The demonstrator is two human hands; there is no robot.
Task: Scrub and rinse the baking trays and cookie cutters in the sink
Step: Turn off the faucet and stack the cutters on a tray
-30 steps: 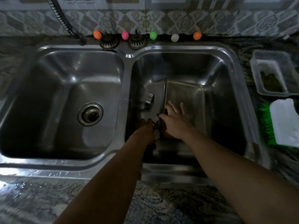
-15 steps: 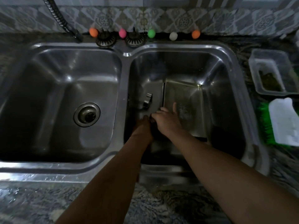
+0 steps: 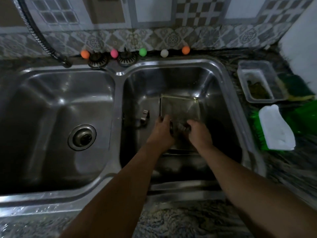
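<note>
A square metal baking tray lies on the floor of the right basin. Both my hands are low over its near half. My left hand grips the left side of a small metal cookie cutter, which is blurred and dark. My right hand curls its fingers round the cutter's right side. Another small metal cookie cutter lies in the same basin, just left of the tray and apart from both hands.
The left basin holds only its drain strainer. A faucet hose hangs at the back left. Coloured balls line the back ledge. On the right counter are a clear plastic container, a green brush and a white cloth.
My right hand lifted off the tray floor, met my left hand, then drew to the right; both hands now hold the cutter between them. The view tilted up a little.
</note>
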